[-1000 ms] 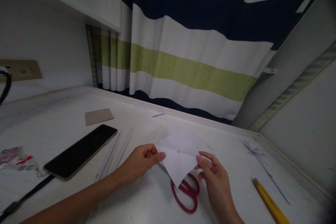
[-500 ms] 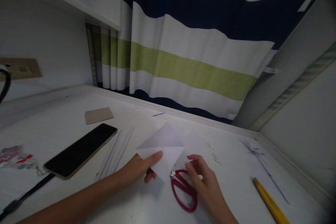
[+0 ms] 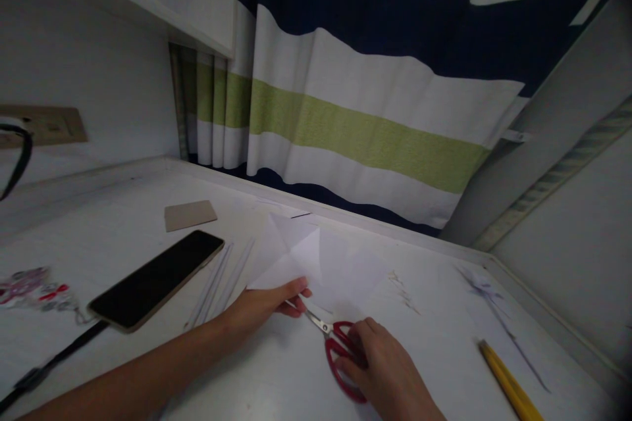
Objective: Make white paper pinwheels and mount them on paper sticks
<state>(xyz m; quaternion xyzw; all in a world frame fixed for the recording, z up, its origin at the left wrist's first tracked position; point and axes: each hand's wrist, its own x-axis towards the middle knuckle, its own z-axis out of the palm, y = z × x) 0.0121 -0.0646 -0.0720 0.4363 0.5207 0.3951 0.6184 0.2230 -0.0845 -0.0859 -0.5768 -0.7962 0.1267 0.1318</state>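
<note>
My left hand [image 3: 266, 308] pinches the lower edge of a folded white paper [image 3: 301, 255] and holds it up over the white desk [image 3: 434, 316]. My right hand [image 3: 380, 368] lies on the red-handled scissors [image 3: 340, 348], fingers curled round the handles. The scissor blades point up and left toward my left fingers, just below the paper. A second flat white sheet [image 3: 355, 276] lies under and behind the lifted paper.
A black phone [image 3: 158, 279] lies at the left with thin clear sticks [image 3: 222, 279] beside it. A brown card [image 3: 190, 215] sits farther back. A yellow pencil [image 3: 508, 381] lies at the right front. A striped curtain [image 3: 365, 118] hangs behind the desk. Small red items [image 3: 29, 286] at far left.
My left hand has raised the paper and turned it more upright. My right hand let go of the paper, dropped onto the scissors and closed on the handles; the blades now show.
</note>
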